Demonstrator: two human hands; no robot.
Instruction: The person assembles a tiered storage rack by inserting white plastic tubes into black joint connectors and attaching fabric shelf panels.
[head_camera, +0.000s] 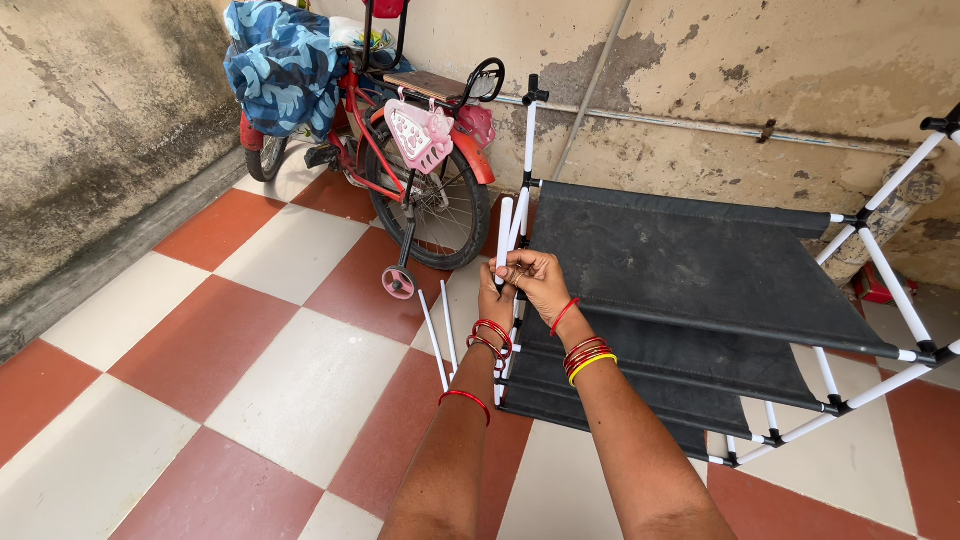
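white tube upright, pinched by both hands' fingers at rack.

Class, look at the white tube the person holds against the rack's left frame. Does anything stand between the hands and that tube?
Nothing visible does. The left hand and the right hand both already grip the white tube directly, close beside the rack frame. Two loose white tubes lie on the floor below, clear of the hands.

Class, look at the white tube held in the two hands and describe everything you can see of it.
The white tube is a slim, smooth, plastic-looking rod, roughly upright. The left hand and right hand pinch its lower end beside the rack frame of white tubes, black joints and dark fabric shelves. Its top end is free.
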